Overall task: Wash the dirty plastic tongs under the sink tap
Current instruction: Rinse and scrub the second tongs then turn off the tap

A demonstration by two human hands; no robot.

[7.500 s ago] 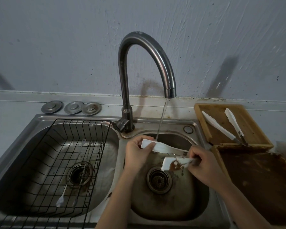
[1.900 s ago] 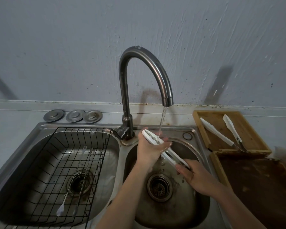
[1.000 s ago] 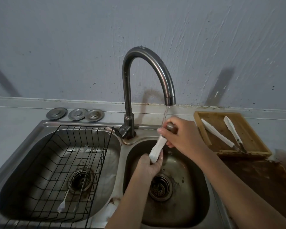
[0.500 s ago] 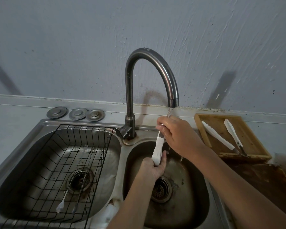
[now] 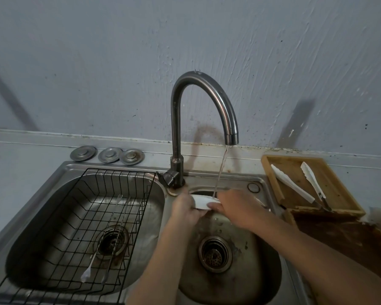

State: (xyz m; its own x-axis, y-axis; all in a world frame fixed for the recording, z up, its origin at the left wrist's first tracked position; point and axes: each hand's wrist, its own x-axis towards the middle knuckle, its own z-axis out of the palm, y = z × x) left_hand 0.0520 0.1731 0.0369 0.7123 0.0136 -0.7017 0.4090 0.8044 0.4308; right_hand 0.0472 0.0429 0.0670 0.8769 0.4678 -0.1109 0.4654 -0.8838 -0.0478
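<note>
Tongs: smooth white plastic, I see them between both hands under the stream.
Left hand: clamped round them.
Right hand: gripping them too.

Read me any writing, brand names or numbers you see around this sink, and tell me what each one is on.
None: no text can be read anywhere in view.
Tap: bare metal, no brand visible.
White tongs held under the water: no marking shows.
Tongs in the wooden tray: plain.
Three metal drain covers: no lettering legible.

White tongs, black wire rack, brown wood tray, grey steel tap.
</note>
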